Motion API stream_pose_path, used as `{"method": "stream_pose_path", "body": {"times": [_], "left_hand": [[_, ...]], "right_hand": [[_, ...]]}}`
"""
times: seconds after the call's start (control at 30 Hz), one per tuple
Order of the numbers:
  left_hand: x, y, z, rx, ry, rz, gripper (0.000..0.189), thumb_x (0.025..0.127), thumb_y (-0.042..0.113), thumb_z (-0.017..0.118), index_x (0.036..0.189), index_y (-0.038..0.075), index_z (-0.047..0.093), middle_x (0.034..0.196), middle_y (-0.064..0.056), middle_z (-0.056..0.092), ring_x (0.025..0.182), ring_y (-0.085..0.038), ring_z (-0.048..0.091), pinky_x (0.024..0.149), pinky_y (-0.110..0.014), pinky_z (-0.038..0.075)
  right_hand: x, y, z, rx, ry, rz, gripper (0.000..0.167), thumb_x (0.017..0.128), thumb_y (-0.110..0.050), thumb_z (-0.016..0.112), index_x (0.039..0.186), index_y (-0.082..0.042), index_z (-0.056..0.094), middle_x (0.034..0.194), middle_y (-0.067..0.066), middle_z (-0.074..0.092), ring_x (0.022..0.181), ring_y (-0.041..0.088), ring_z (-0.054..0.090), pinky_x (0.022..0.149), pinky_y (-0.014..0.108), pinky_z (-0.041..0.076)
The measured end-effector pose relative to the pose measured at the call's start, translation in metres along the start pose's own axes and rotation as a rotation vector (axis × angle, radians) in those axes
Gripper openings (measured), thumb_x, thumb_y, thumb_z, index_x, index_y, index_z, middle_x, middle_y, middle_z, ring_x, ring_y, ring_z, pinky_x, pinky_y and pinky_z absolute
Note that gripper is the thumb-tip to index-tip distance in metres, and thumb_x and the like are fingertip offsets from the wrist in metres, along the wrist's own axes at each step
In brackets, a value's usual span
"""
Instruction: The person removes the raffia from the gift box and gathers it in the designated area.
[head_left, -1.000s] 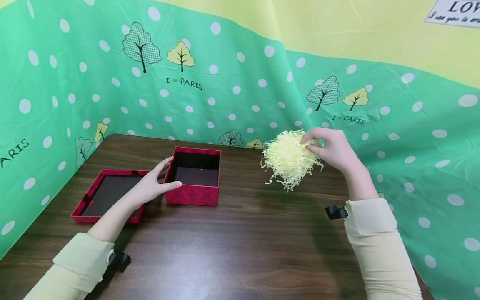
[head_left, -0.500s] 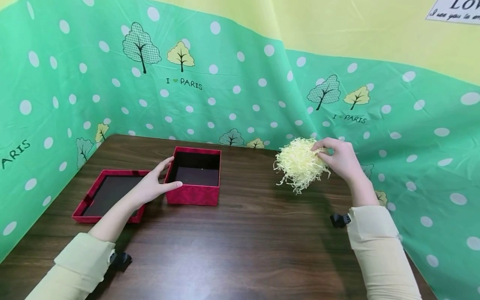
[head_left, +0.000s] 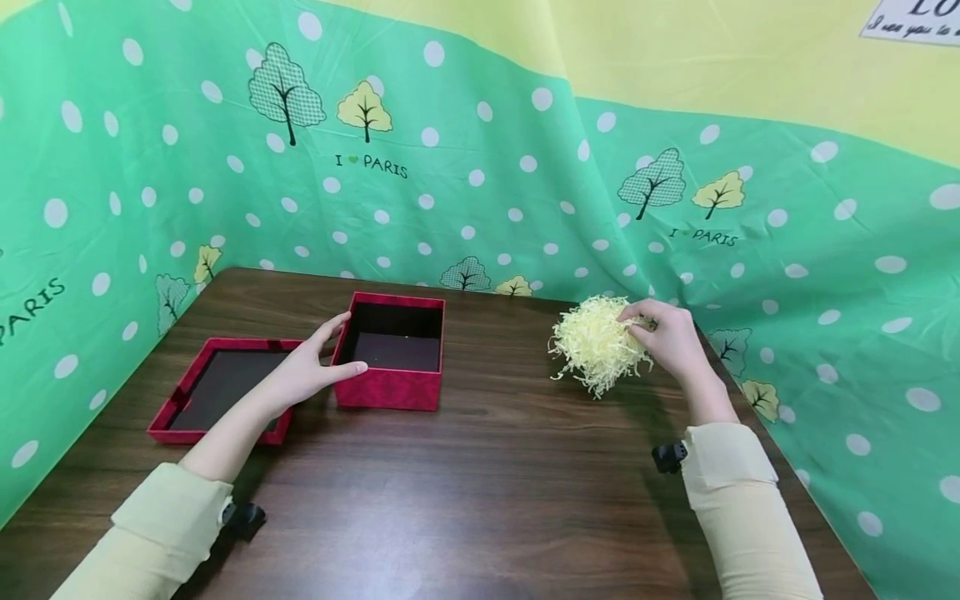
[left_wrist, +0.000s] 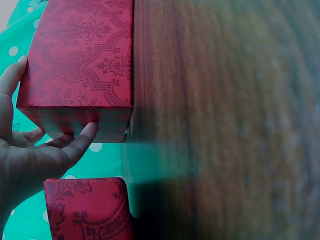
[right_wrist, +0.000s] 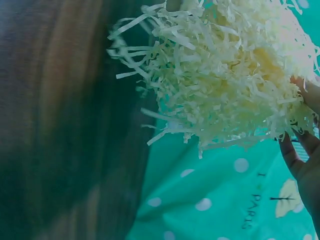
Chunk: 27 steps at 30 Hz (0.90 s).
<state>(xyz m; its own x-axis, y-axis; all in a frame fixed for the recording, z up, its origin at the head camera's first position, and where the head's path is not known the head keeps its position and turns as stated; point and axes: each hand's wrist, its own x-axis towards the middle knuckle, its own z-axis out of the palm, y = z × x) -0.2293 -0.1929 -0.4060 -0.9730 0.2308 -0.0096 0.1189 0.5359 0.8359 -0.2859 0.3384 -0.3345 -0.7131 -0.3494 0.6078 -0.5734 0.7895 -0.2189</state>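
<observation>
At the right, my right hand (head_left: 670,342) pinches a bundle of pale yellow shredded paper (head_left: 596,346) between thumb and fingertips. The paper hangs low over the table, loose strands dangling; whether they touch the wood I cannot tell. My left hand (head_left: 303,371) rests against a red patterned gift box (head_left: 390,389), fingers spread along its left side and thumb on the front rim near the corner. The box stands upright, lidless, its black interior showing nothing inside. Partly beneath the left forearm lies the red box lid (head_left: 187,379), its dark inside facing up.
A dark wooden table (head_left: 465,500) carries everything. Green polka-dot cloth (head_left: 480,150) hangs behind the table and along both sides, close to the right hand. Small black wrist cameras (head_left: 243,521) sit at both cuffs.
My right hand has come down with the shredded paper, first drifting slightly right and then back left a little. The left hand, box and lid stay put.
</observation>
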Motion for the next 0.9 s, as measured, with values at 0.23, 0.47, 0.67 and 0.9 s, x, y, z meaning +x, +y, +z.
{"method": "stream_pose_path", "body": {"times": [0.23,0.47,0.67,0.9], "left_hand": [[0.000,0.003,0.000,-0.001,-0.007,-0.002,0.095,0.080,0.053,0.068,0.152,0.031,0.010,0.155,-0.013,0.019,0.139,-0.041,0.023,0.103,-0.063,0.031],[-0.002,0.004,-0.001,-0.006,-0.010,-0.006,0.095,0.081,0.050,0.069,0.152,0.032,0.009,0.155,-0.013,0.019,0.138,-0.041,0.023,0.101,-0.064,0.032],[-0.002,0.003,-0.001,-0.007,-0.011,-0.007,0.094,0.081,0.049,0.069,0.152,0.032,0.009,0.155,-0.012,0.019,0.138,-0.041,0.023,0.100,-0.065,0.032],[-0.002,0.003,-0.001,-0.005,-0.011,-0.005,0.094,0.081,0.052,0.068,0.152,0.033,0.010,0.155,-0.012,0.019,0.139,-0.041,0.022,0.101,-0.065,0.030]], "right_hand": [[-0.014,0.009,0.019,0.013,-0.020,0.016,0.025,0.072,0.012,0.064,0.082,-0.010,0.072,0.083,0.005,0.070,0.059,0.008,0.046,0.055,0.018,0.035],[-0.021,0.017,0.036,0.032,-0.079,0.047,0.022,0.073,0.010,0.067,0.082,-0.009,0.071,0.085,0.006,0.070,0.065,0.013,0.055,0.060,0.025,0.043],[-0.025,0.022,0.046,0.079,-0.168,0.076,0.020,0.073,0.010,0.066,0.084,-0.007,0.071,0.089,0.009,0.071,0.086,0.026,0.064,0.073,0.042,0.050],[-0.027,0.025,0.052,0.104,-0.325,0.140,0.021,0.075,0.005,0.070,0.095,-0.002,0.070,0.099,0.015,0.069,0.099,0.034,0.060,0.086,0.049,0.046]]}}
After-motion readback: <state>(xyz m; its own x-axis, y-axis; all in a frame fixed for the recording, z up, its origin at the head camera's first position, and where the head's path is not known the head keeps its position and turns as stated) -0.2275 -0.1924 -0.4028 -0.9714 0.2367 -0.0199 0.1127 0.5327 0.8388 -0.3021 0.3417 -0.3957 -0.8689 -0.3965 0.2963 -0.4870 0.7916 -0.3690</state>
